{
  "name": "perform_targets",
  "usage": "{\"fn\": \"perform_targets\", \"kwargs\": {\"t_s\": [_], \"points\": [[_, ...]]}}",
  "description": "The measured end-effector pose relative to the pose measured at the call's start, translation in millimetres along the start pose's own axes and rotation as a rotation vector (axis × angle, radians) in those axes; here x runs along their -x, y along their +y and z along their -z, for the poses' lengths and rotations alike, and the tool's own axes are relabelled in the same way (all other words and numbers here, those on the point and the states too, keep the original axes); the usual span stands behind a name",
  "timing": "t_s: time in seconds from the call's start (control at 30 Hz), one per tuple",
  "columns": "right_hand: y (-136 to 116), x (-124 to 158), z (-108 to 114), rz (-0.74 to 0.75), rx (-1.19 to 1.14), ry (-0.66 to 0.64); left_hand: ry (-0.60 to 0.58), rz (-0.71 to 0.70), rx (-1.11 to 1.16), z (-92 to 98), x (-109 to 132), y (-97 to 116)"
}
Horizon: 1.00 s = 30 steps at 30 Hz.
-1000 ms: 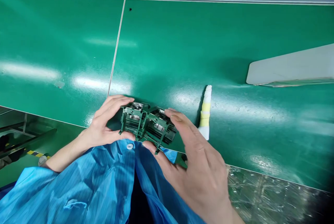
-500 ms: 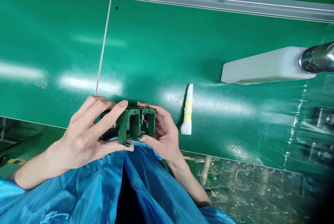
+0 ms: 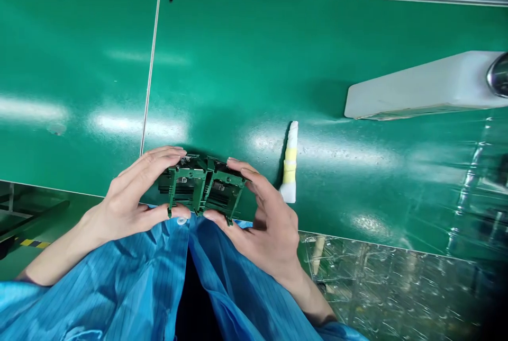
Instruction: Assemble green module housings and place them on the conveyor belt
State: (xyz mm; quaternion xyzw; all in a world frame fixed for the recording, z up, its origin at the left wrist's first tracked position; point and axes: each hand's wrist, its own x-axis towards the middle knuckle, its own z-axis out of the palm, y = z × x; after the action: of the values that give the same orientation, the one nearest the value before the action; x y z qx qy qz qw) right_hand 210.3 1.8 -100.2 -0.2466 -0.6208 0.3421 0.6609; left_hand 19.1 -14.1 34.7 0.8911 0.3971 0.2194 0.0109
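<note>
Between my hands is a dark green plastic frame part (image 3: 204,187) with two box-like openings side by side and small metal pieces inside. My left hand (image 3: 135,193) grips its left end, fingers along the far top edge and thumb below on the near side. My right hand (image 3: 265,214) grips the right end in the same way, thumb near the part's lower middle. The part is held over the front edge of the green table, close to the blue garment (image 3: 130,277). Whether its two halves are joined or separate pieces I cannot tell.
A white wrapped stick with yellow tape (image 3: 290,163) lies right of my hands. Farther right is a white plastic bottle (image 3: 420,87) with a metal top. Clear plastic trays (image 3: 369,283) sit below the table edge (image 3: 381,247) at lower right.
The green part has turned so both openings now face up towards me. My right hand has shifted right, and my left fingers have moved back along the far edge. The view has shifted slightly.
</note>
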Motion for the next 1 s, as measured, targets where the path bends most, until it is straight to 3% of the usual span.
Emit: {"fn": "perform_targets", "kwargs": {"t_s": [0.43, 0.7, 0.9, 1.0], "points": [[-3, -3, 4, 0.024, 0.217, -0.018, 0.028, 0.015, 0.053, -3.7, 2, -7], [-2, -3, 5, 0.006, 0.202, -0.023, 0.041, 0.038, 0.072, -4.8, 5, -10], [14, -14, -10, -0.014, 0.145, -0.092, 0.056, 0.082, 0.031, -12.4, 9, -28], [23, -14, -5, -0.013, 0.175, -0.173, 0.069, 0.092, 0.026, -16.5, 14, -39]]}}
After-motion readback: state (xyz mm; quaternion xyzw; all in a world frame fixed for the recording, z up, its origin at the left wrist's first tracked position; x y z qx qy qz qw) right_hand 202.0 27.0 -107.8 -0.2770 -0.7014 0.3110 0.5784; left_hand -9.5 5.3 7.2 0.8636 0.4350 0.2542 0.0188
